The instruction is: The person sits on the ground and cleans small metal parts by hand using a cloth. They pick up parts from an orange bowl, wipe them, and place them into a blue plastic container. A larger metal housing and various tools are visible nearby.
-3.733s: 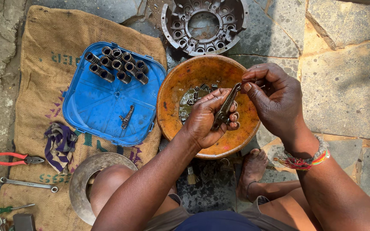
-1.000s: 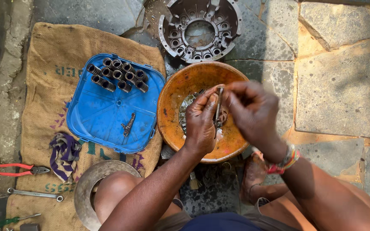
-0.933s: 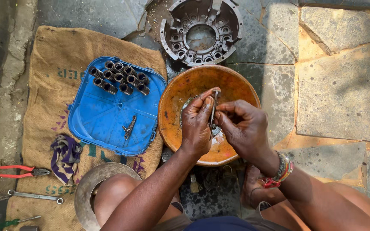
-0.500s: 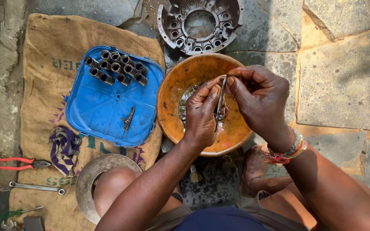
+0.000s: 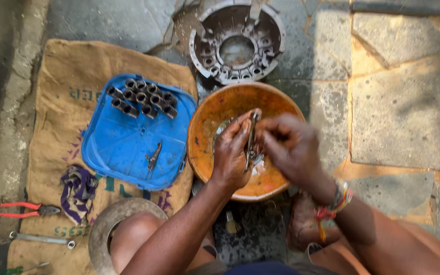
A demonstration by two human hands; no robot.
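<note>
Both hands work over the orange bowl [image 5: 207, 127]. The left hand [image 5: 231, 153] has its fingers pinched on a slim metal part [image 5: 251, 137], held upright; the right hand [image 5: 286, 145] closes on it from the other side, blurred. Wet fingers could let the part slip into the bowl's liquid, I judge. Under the fingers, the bowl's contents stay hidden; the part's lower end is indistinct.

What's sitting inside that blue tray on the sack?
The blue tray holds a cluster of short dark metal tubes along its far edge and one small dark metal piece near the middle. The rest is bare. What lies under the tray is covered.
</note>
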